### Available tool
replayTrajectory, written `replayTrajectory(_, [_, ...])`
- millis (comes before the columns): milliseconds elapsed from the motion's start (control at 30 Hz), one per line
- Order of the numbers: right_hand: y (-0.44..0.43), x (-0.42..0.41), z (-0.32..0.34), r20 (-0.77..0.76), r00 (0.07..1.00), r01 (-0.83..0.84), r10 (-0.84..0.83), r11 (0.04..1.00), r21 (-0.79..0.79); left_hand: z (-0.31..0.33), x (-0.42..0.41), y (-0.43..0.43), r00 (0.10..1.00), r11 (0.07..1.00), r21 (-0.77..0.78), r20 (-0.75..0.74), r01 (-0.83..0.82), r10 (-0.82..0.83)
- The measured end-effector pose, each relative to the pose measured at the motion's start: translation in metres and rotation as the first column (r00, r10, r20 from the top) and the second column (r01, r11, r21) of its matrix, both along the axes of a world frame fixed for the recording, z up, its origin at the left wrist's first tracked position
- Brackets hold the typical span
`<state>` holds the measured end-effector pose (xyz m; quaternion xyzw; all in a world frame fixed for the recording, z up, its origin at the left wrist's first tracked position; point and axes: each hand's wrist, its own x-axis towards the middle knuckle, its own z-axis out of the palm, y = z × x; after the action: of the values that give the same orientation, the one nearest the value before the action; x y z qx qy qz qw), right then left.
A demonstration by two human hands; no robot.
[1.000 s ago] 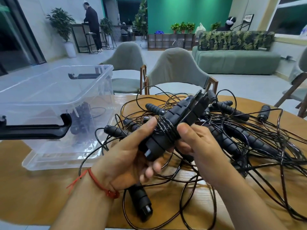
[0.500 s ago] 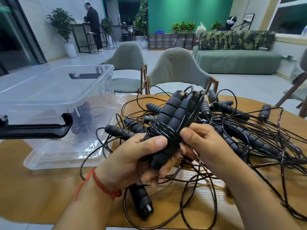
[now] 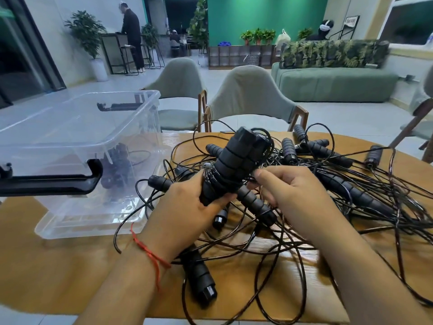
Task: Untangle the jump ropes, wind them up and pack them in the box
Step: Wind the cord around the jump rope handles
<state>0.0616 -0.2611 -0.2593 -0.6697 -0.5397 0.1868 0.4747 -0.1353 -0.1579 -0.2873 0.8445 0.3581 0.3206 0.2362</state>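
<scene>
My left hand (image 3: 185, 207) grips a pair of black jump rope handles (image 3: 234, 160) held together, with black cord wound round their middle. The bundle stands nearly upright above the table. My right hand (image 3: 290, 195) pinches the thin black cord right beside the bundle. Beneath both hands lies a tangle of black ropes (image 3: 328, 207) with several ribbed handles spread over the wooden table (image 3: 58, 277). A clear plastic box (image 3: 77, 137) with black latches stands to the left; a wound rope (image 3: 117, 165) shows through its wall.
One loose handle (image 3: 201, 282) lies near the table's front edge between my forearms. Two grey-green chairs (image 3: 248, 97) stand behind the table and another at the far right. A person stands at a counter far back left.
The handle bundle has swung from a slant to nearly upright and shifted a little left. My right hand has slid off the bundle's side and now pinches the cord beside it.
</scene>
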Motion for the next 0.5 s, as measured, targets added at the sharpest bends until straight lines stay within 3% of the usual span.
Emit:
replayTrajectory(100, [-0.004,-0.011,0.002,0.021,0.999,-0.048,0.049,0.998,-0.040,0.005,0.004,-0.005,0.994,0.996,0.028,-0.064,-0.082,0.083])
replayTrajectory(200, [0.001,-0.027,-0.009,0.143,0.989,0.054,-0.039,0.993,-0.102,0.007,0.016,-0.016,0.968,0.982,0.042,-0.165,-0.185,0.189])
replayTrajectory(267, [0.006,-0.035,-0.013,0.137,0.983,0.141,-0.126,0.984,-0.108,0.002,0.026,-0.027,0.947,0.969,0.096,-0.206,-0.229,0.245])
replayTrajectory(367, [0.011,-0.039,-0.016,0.023,0.984,0.180,-0.178,0.981,-0.079,-0.005,0.037,-0.036,0.922,0.938,0.197,-0.210,-0.285,0.324])
replayTrajectory(500, [0.014,-0.039,-0.019,-0.224,0.973,0.078,-0.064,0.995,0.058,0.001,0.035,-0.035,0.917,0.924,0.228,-0.187,-0.307,0.351])
